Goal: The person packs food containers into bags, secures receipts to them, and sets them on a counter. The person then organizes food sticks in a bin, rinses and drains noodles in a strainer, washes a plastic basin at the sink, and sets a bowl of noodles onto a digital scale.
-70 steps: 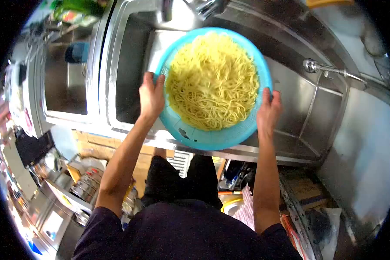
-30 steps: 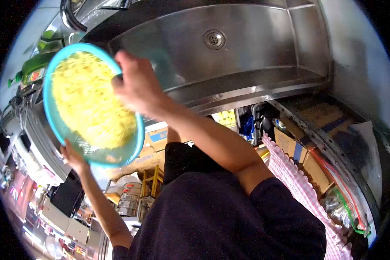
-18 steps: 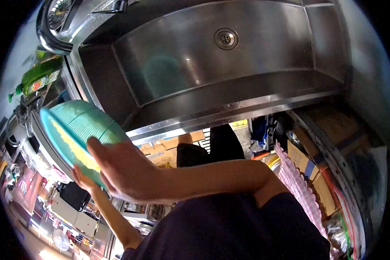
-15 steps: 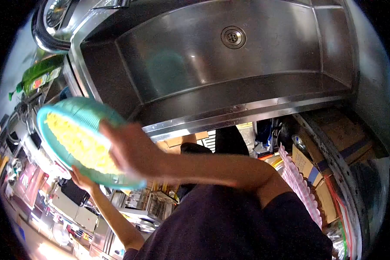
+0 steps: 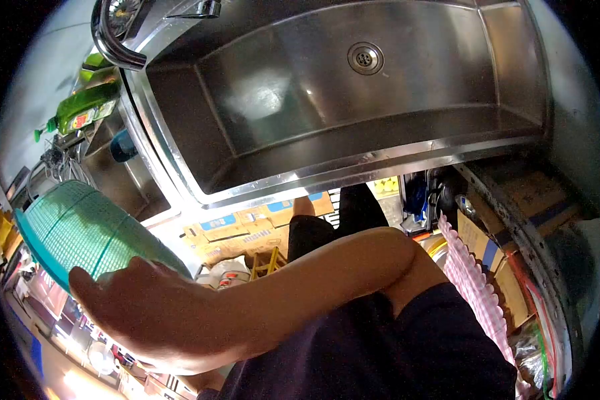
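Note:
A green mesh basket is at the left, tilted so that its outer mesh side faces me and its turquoise rim points to the lower left. Its inside is hidden. My right hand reaches across and grips the basket's near side, thumb and fingers bent against the rim and mesh. Of my left arm only a bit of forearm shows below my right wrist, and the hand itself is hidden.
A steel sink with a drain lies ahead, a curved faucet at its left. Green bottles stand beyond a smaller basin. Cardboard boxes and pink scalloped cloth are below the sink edge.
The basket has moved down and left and turned away, so the yellow pieces inside no longer show. My right hand moved down with it, and my left hand has gone out of sight.

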The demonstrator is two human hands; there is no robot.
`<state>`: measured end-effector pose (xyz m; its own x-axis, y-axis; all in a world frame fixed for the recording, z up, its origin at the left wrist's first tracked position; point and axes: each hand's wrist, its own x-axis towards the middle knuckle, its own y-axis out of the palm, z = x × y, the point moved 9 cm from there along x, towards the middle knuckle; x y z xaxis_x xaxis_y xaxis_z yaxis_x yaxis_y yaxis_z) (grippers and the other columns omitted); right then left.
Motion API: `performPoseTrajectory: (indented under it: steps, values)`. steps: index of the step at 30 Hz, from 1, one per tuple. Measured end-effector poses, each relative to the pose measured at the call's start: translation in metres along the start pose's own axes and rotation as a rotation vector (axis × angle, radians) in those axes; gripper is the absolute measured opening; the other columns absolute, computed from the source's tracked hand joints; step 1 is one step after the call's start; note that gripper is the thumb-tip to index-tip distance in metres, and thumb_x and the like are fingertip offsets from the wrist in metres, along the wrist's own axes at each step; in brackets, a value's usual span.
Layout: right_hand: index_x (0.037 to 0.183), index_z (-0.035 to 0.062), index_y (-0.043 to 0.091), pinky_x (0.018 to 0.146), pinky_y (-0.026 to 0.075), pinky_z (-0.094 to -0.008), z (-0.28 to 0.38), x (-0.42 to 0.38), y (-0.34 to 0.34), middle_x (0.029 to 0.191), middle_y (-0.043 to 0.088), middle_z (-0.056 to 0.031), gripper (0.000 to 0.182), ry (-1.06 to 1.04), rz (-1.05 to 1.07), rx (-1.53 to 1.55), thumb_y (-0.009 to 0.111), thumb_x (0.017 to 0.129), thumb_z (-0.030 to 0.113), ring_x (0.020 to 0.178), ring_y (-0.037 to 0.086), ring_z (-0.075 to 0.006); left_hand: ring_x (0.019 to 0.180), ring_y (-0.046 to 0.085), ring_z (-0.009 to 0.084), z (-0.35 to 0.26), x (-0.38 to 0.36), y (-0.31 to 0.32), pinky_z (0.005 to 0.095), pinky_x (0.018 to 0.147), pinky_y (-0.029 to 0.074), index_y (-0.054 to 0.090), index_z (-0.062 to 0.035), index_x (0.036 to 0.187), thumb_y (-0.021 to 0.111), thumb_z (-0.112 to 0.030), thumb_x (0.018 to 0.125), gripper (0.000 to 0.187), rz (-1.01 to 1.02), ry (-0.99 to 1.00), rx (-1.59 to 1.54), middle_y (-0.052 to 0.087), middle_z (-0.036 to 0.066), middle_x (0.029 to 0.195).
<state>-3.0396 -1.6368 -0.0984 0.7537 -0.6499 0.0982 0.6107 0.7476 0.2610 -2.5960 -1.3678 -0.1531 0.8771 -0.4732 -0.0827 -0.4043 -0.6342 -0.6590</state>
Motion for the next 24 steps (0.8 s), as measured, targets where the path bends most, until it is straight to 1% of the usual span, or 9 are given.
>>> performPoseTrajectory:
  steps: [1, 6, 11, 13, 15, 17, 18, 22, 24]
  values:
    - [0.119, -0.0123, 0.038, 0.055, 0.059, -0.0409, -0.005, -0.004, 0.000, 0.063, 0.060, -0.0197, 0.050, -0.032, -0.025, -0.036, 0.069, 0.083, 0.004, 0.059, 0.068, -0.0339, 0.110, 0.049, 0.0242, -0.001, 0.001, 0.002, 0.0367, 0.096, 0.041, 0.042, -0.0032, 0.137, 0.046, -0.028, 0.102, 0.043, 0.002, -0.001, 0.002, 0.048, 0.012, 0.128]
    - [0.108, -0.0116, 0.045, 0.049, 0.056, -0.0405, -0.155, -0.006, -0.067, 0.064, 0.061, -0.0212, 0.038, -0.130, -0.462, -0.148, 0.067, 0.079, -0.001, 0.055, 0.067, -0.0301, 0.125, 0.048, 0.0273, 0.094, 0.030, 0.132, 0.0412, 0.105, 0.039, 0.037, -0.0024, 0.147, 0.044, -0.029, 0.103, 0.052, 0.223, -0.185, -0.430, 0.046, 0.015, 0.143]
    - [0.095, -0.0084, 0.045, 0.042, 0.052, -0.0348, -0.185, -0.004, -0.069, 0.063, 0.061, -0.0178, 0.032, -0.061, -0.558, -0.376, 0.068, 0.074, -0.002, 0.049, 0.064, -0.0269, 0.096, 0.059, 0.0183, 0.045, 0.013, 0.226, 0.0294, 0.086, 0.045, 0.061, 0.0014, 0.111, 0.056, -0.028, 0.100, 0.032, 0.262, 0.122, 0.256, 0.062, 0.009, 0.103]
    - [0.097, -0.0094, 0.044, 0.040, 0.052, -0.0321, -0.129, 0.003, -0.045, 0.062, 0.061, -0.0144, 0.033, -0.156, -0.570, -0.374, 0.068, 0.076, 0.000, 0.047, 0.063, -0.0237, 0.097, 0.061, 0.0197, 0.035, 0.029, 0.174, 0.0320, 0.092, 0.046, 0.062, 0.0009, 0.117, 0.058, -0.027, 0.098, 0.034, 0.203, 0.360, 0.203, 0.065, 0.009, 0.102]
    - [0.106, -0.0130, 0.044, 0.047, 0.057, -0.0337, -0.071, 0.012, -0.019, 0.061, 0.061, -0.0136, 0.039, -0.153, -0.434, -0.184, 0.070, 0.079, 0.002, 0.050, 0.064, -0.0252, 0.112, 0.059, 0.0244, 0.030, 0.056, 0.093, 0.0372, 0.104, 0.042, 0.060, -0.0001, 0.126, 0.051, -0.037, 0.099, 0.047, 0.044, 1.180, 1.119, 0.063, 0.010, 0.123]
    - [0.122, -0.0174, 0.042, 0.061, 0.058, -0.0434, -0.023, 0.018, 0.003, 0.075, 0.064, -0.0237, 0.055, -0.045, -0.207, -0.089, 0.068, 0.078, 0.002, 0.066, 0.067, -0.0345, 0.108, 0.057, 0.0222, -0.006, 0.051, 0.025, 0.0360, 0.099, 0.041, 0.060, -0.0004, 0.122, 0.051, -0.036, 0.099, 0.043, 0.118, 0.319, 0.224, 0.061, 0.008, 0.118]
    - [0.127, -0.0188, 0.041, 0.066, 0.059, -0.0470, -0.001, 0.019, 0.013, 0.080, 0.065, -0.0271, 0.059, 0.006, -0.094, -0.056, 0.067, 0.078, 0.002, 0.072, 0.068, -0.0375, 0.105, 0.056, 0.0212, -0.021, 0.039, 0.000, 0.0353, 0.097, 0.041, 0.060, -0.0006, 0.120, 0.052, -0.035, 0.099, 0.041, 0.056, 0.184, 0.085, 0.060, 0.008, 0.115]
    - [0.126, -0.0185, 0.043, 0.067, 0.059, -0.0506, 0.036, 0.018, 0.012, 0.081, 0.065, -0.0270, 0.049, -0.169, -0.029, -0.100, 0.061, 0.085, 0.001, 0.075, 0.069, -0.0371, 0.096, 0.052, 0.0169, -0.047, 0.029, -0.031, 0.0328, 0.088, 0.039, 0.059, -0.0012, 0.113, 0.052, -0.032, 0.100, 0.035, -0.001, 0.129, 0.065, 0.057, 0.005, 0.104]
    - [0.122, -0.0184, 0.041, 0.057, 0.058, -0.0406, 0.007, 0.015, 0.004, 0.066, 0.061, -0.0168, 0.064, -0.116, -0.158, -0.283, 0.076, 0.073, 0.003, 0.062, 0.068, -0.0290, 0.092, 0.050, 0.0147, -0.026, 0.036, 0.002, 0.0316, 0.083, 0.038, 0.059, -0.0014, 0.110, 0.053, -0.031, 0.100, 0.032, 0.006, 0.128, 0.046, 0.055, 0.003, 0.099]
